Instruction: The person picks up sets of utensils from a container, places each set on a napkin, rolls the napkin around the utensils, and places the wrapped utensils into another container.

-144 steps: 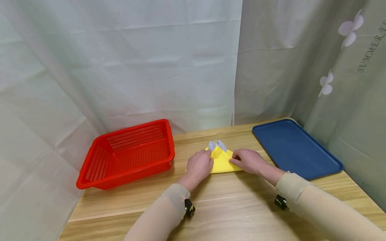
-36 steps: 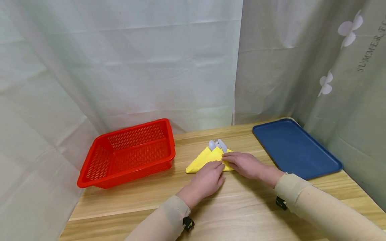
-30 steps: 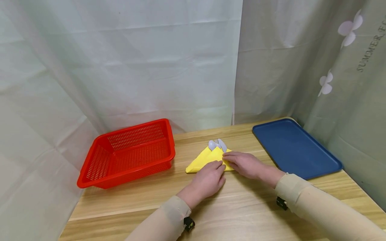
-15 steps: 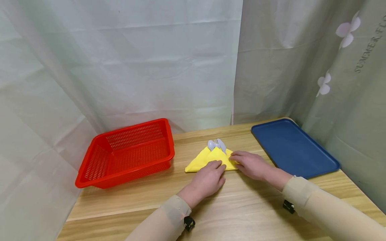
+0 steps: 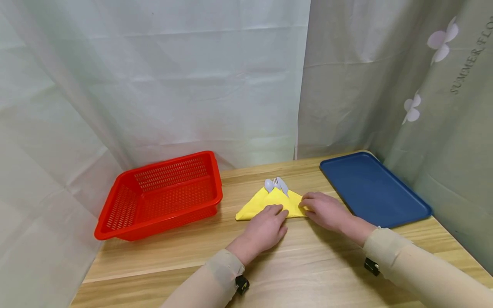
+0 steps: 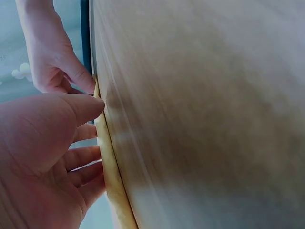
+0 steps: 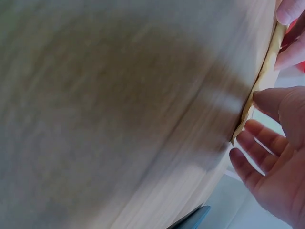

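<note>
A yellow napkin [image 5: 256, 206], folded into a triangle-like pocket, lies on the wooden table. Sticking out of its top are the heads of a pale spoon [image 5: 268, 185], a fork [image 5: 275, 182] and a knife [image 5: 283, 185]; their lower ends are hidden in the cloth. My left hand [image 5: 265, 229] rests its extended fingers on the napkin's front middle. At the right corner, my right hand [image 5: 326, 211] touches the cloth with loosely bent fingers. In the right wrist view, the thumb meets the napkin's edge [image 7: 248, 106] while the other fingers are spread.
To the left stands a red perforated plastic basket [image 5: 154, 229]. A flat blue tray [image 5: 373, 188] lies at the back right of the table [image 5: 304, 265]. Light curtains [image 5: 192, 85] hang behind and at both sides.
My right hand has slid rightward from the napkin's middle to its right corner. Earlier, my left hand moved from the upper fold to the front; the raised flap now lies flat.
</note>
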